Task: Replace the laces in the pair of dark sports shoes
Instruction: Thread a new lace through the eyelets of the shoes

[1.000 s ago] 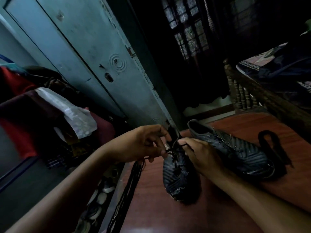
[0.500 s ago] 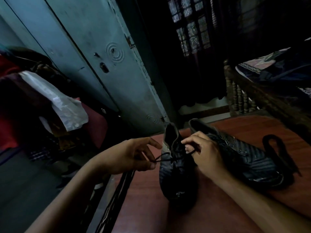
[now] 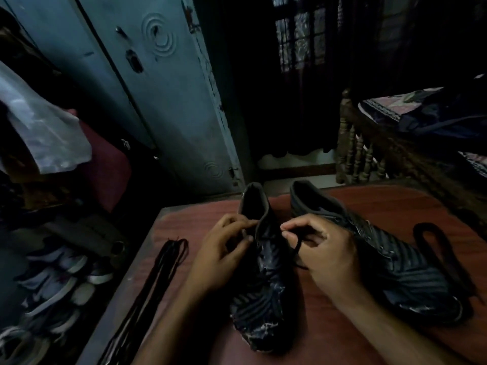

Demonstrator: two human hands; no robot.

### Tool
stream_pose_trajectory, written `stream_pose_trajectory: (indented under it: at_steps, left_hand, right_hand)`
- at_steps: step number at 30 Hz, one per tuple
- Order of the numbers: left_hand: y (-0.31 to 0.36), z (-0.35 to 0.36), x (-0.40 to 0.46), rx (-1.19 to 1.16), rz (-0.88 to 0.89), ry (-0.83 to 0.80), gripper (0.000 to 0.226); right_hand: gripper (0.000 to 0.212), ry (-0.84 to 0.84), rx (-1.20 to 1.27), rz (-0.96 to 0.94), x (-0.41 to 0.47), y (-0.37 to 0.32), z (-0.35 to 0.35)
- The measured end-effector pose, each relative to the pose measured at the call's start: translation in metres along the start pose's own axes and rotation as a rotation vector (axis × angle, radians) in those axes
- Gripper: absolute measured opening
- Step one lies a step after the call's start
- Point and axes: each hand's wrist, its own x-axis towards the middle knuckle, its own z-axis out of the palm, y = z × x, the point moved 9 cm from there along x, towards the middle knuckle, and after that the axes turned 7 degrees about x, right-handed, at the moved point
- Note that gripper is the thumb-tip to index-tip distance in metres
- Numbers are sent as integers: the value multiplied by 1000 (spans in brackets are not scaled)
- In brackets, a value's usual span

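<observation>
Both hands work at the collar of the near shoe (image 3: 263, 293), which stands at lower centre of the frame on the red-brown table (image 3: 329, 325), toe toward the camera. Right hand (image 3: 325, 248) pinches a thin dark lace (image 3: 297, 247) betw. thumb & forefinger; left hand (image 3: 224, 248) has fingertips curled at the shoe's left edge, prob. pinching the other end, tho I can't tell for sure.

To do it well: keep both ends level, pull w/ even tension, feed the tip flat thru each eyelet, steady the shoe w/ the palms.

Second shoe (image 3: 390, 254) lies right of centre, a looped lace (image 3: 442, 259) beside it; a long lace bundle (image 3: 158, 280) lies at the table's left edge.

Hard to see: eyelets, lace tips, how far lacing has got — too dark. Right hand covers part of the second shoe.
</observation>
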Motion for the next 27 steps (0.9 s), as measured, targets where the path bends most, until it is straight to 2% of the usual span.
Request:
stream_pose_trajectory:
  at_steps: [2, 6, 16, 23, 27]
  left_hand:
    - [1, 1, -1, -36, 22, -47, 44]
    - [-4, 7, -5, -173, -2, -81, 31]
    - [-4, 15, -5, -253, -39, -82, 18]
    - [-4, 12, -5, -266, -43, -17, 3]
    - [-4, 13, -4, -265, -49, 2, 9]
  right_hand:
    - [24, 5, 6, 16, 0, 0, 0]
    - [26, -25, 20, 6, -3, -8, 8]
    - [27, -30, -9, 105, -3, -4, 5]
    - [26, -121, -87, 52, -5, -15, 13]
    - [24, -144, -73, 67, -3, -14, 13]
